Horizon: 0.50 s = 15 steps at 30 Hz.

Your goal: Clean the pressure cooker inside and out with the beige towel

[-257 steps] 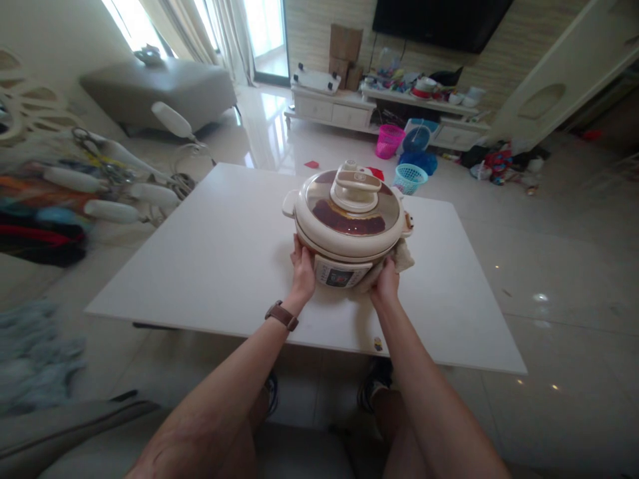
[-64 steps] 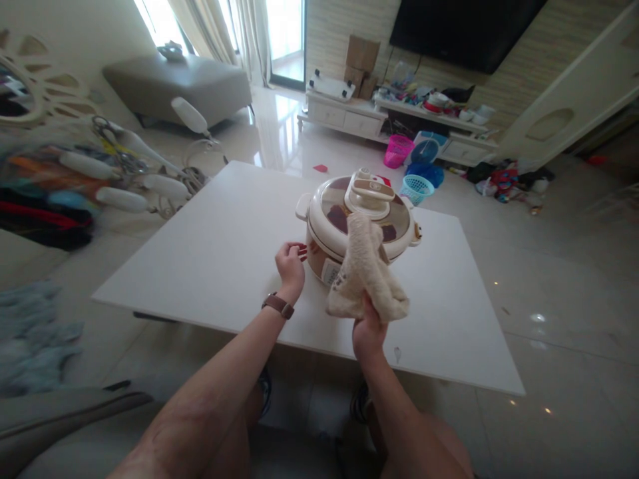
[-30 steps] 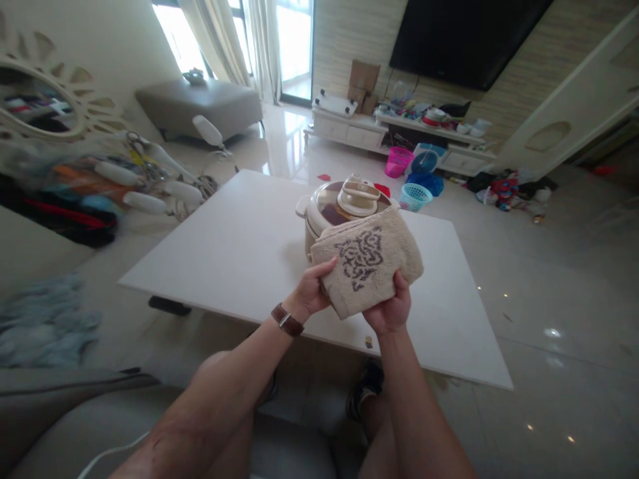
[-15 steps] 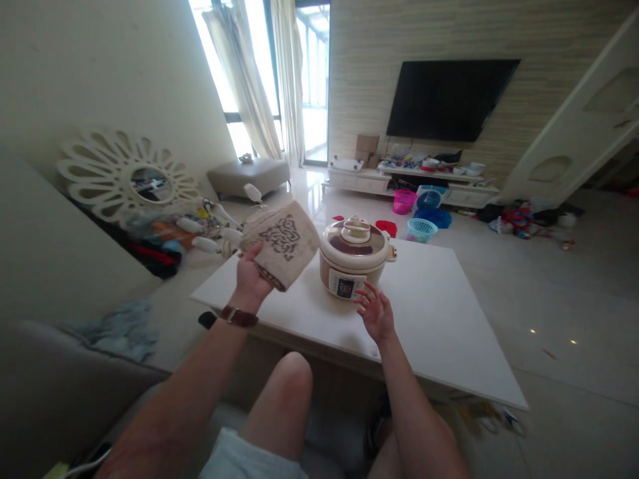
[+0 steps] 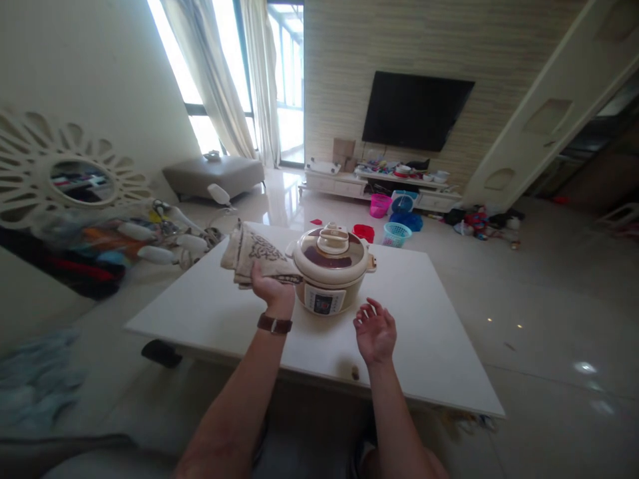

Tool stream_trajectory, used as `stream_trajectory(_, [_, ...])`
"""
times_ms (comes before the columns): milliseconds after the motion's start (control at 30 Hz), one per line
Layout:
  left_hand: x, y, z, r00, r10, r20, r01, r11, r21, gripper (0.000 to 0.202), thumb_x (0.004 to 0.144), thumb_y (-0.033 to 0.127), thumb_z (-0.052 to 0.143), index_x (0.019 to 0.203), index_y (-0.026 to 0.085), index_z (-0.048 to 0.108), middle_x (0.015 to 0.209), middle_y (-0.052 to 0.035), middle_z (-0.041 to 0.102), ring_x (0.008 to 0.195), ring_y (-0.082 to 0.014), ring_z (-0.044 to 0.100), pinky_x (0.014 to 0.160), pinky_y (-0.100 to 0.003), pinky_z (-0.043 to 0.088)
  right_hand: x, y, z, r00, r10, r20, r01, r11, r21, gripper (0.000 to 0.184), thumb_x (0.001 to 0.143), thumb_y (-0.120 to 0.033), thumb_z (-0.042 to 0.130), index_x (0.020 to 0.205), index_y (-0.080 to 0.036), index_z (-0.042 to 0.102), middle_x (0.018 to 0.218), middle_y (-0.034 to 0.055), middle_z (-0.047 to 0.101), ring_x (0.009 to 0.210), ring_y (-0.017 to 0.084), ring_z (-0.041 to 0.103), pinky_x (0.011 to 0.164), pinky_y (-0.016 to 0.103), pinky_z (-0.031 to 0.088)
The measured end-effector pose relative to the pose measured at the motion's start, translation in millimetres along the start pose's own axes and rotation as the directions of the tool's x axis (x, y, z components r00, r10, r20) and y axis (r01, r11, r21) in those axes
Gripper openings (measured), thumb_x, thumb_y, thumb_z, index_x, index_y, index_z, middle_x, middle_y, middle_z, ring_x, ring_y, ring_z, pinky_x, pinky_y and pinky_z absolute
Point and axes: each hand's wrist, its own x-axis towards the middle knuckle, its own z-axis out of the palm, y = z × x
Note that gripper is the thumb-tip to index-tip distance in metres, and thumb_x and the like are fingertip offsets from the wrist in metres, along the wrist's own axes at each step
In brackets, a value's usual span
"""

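Note:
My left hand [image 5: 272, 291] grips a folded beige towel with a dark pattern [image 5: 248, 250], holding it over the white table [image 5: 210, 306] just left of the cooker. A cream electric pressure cooker [image 5: 331, 269] with a brown-tinted lid stands in the middle of the table, its control panel facing me. My right hand [image 5: 375, 329] hovers palm up in front of the cooker, fingers spread, holding nothing. A brown watch strap is on my left wrist.
Left of the table lie white-handled tools and coloured clutter [image 5: 150, 239] under a round ornate mirror [image 5: 80, 183]. Behind are a grey ottoman [image 5: 214, 174], a TV cabinet [image 5: 359, 185], pink and blue baskets [image 5: 394, 229] on the glossy floor, and a wall TV [image 5: 414, 110].
The towel went from both hands to my left hand alone, which has lowered it toward the table beside the cooker. My right hand let go and opened. My head lifted.

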Motion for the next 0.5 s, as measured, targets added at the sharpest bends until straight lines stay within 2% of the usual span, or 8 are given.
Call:
stream_trajectory(100, [2.1,-30.6,4.8,0.998,0.053,-0.017,-0.052,0.998,0.026,0.055,0.099,0.050,0.043,0.146,0.024,0.055,0.143,-0.0087,0.065,0.139,-0.0209,0.058,0.121,-0.041,0.045,11.8,-3.4,3.3,1.000,-0.007,-0.004,0.007,1.000,0.022,0.030,0.081,-0.048,0.071,0.100,-0.025,0.077,0.086,0.0010,0.071,0.073,0.014,0.063,0.062,0.027,0.052])
stream_trajectory(167, [8.1,-44.8,5.3,0.988,0.154,0.003,-0.153,0.981,0.116,0.053,0.100,0.047,0.045,0.147,0.024,0.054,0.146,-0.0090,0.063,0.144,-0.0217,0.054,0.124,-0.044,0.040,20.0,-2.8,6.1,1.000,-0.006,-0.008,0.006,1.000,0.019,0.030,0.081,-0.048,0.071,0.099,-0.024,0.077,0.085,0.0011,0.070,0.074,0.014,0.063,0.063,0.027,0.052])
stream_trajectory(233, [14.3,-53.0,2.1,0.950,0.300,0.087,-0.312,0.912,0.265,0.051,0.101,0.046,0.048,0.147,0.024,0.056,0.148,-0.0096,0.061,0.147,-0.0224,0.051,0.128,-0.046,0.035,27.1,-1.1,8.4,1.000,-0.003,-0.013,0.003,1.000,0.005,0.029,0.081,-0.047,0.071,0.097,-0.024,0.077,0.084,0.0007,0.070,0.075,0.014,0.064,0.064,0.026,0.052])
stream_trajectory(267, [16.3,-54.6,-0.8,0.916,0.364,0.171,-0.401,0.851,0.339,0.051,0.101,0.046,0.051,0.146,0.023,0.057,0.149,-0.0109,0.061,0.148,-0.0233,0.050,0.129,-0.046,0.032,29.7,-0.3,9.3,1.000,0.001,-0.015,-0.001,1.000,0.000,0.028,0.081,-0.047,0.071,0.096,-0.024,0.076,0.083,0.0004,0.069,0.075,0.013,0.064,0.064,0.026,0.052])
stream_trajectory(333, [16.5,-53.2,-8.0,0.810,0.412,0.417,-0.575,0.696,0.430,0.050,0.100,0.043,0.054,0.144,0.019,0.060,0.148,-0.0150,0.062,0.148,-0.0261,0.050,0.129,-0.047,0.031,32.2,0.1,11.2,1.000,0.017,-0.025,-0.017,1.000,0.011,0.027,0.081,-0.047,0.071,0.094,-0.024,0.076,0.082,0.0003,0.069,0.075,0.013,0.064,0.063,0.025,0.052])
stream_trajectory(367, [14.6,-51.0,-11.7,0.736,0.380,0.560,-0.652,0.619,0.437,0.051,0.100,0.042,0.055,0.144,0.017,0.060,0.147,-0.0166,0.063,0.148,-0.0276,0.051,0.129,-0.048,0.031,32.1,-0.5,12.3,0.999,0.023,-0.031,-0.022,0.999,0.024,0.027,0.081,-0.046,0.071,0.094,-0.023,0.076,0.082,0.0005,0.069,0.074,0.013,0.064,0.063,0.025,0.052])
stream_trajectory(433, [7.8,-45.8,-18.0,0.554,0.232,0.799,-0.776,0.491,0.396,0.050,0.100,0.039,0.053,0.145,0.018,0.060,0.148,-0.0157,0.064,0.148,-0.0290,0.051,0.130,-0.051,0.029,29.8,-2.8,15.3,0.999,0.023,-0.044,-0.021,0.999,0.050,0.026,0.080,-0.044,0.070,0.092,-0.023,0.077,0.081,0.0009,0.068,0.074,0.013,0.063,0.063,0.025,0.051])
stream_trajectory(500, [0.2,-42.5,-22.5,0.412,0.071,0.908,-0.853,0.380,0.357,0.050,0.098,0.034,0.053,0.146,0.022,0.061,0.151,-0.0121,0.062,0.149,-0.0296,0.049,0.132,-0.055,0.021,25.7,-5.8,18.6,0.998,0.011,-0.063,-0.007,0.998,0.065,0.024,0.080,-0.043,0.069,0.089,-0.022,0.077,0.080,0.0009,0.068,0.073,0.013,0.062,0.061,0.025,0.050])
